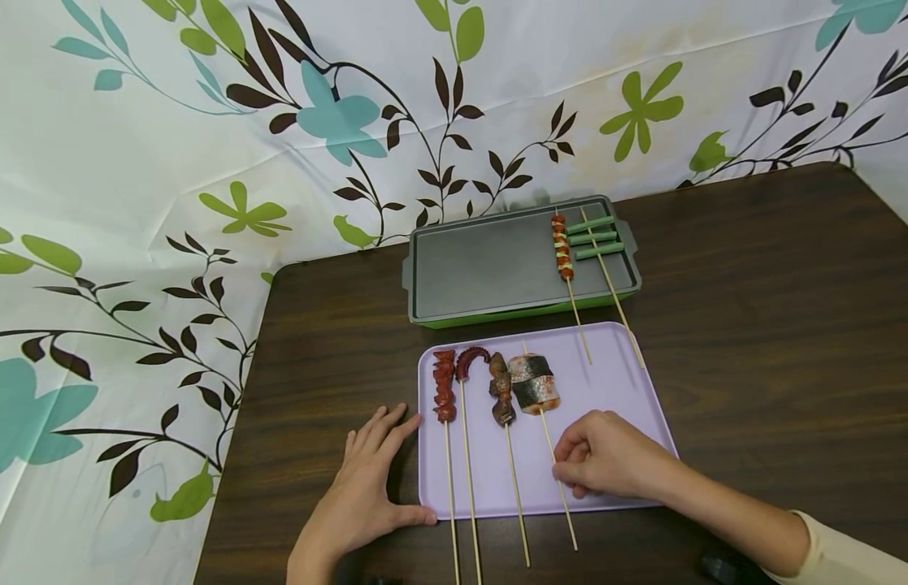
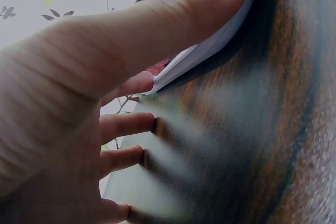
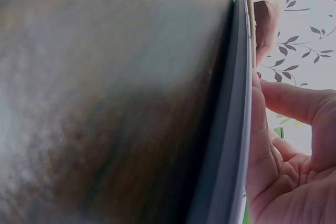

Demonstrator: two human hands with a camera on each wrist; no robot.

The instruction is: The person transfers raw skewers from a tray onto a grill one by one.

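My right hand (image 1: 607,457) pinches the stick of a skewer (image 1: 534,383) whose wide, flat food has dark seaweed-like bands. That skewer lies on a lilac tray (image 1: 607,366), its stick reaching past the front rim. My left hand (image 1: 362,479) is spread at the tray's left side, thumb and index fingertip at the rim, the other fingertips on the table. Left of the banded skewer lie a skewer of brown chunks (image 1: 501,390), a curled tentacle skewer (image 1: 473,357) and a skewer of red pieces (image 1: 444,386). In the right wrist view, the right thumb and fingers (image 3: 289,98) meet at the stick.
Behind the tray stands a grey grill plate (image 1: 490,268) on a green base. On its right side rest a red-and-pale skewer (image 1: 562,248) and a skewer of green stalks (image 1: 596,238), their sticks overhanging the tray. The dark wooden table (image 1: 775,325) meets a leaf-patterned curtain (image 1: 439,106).
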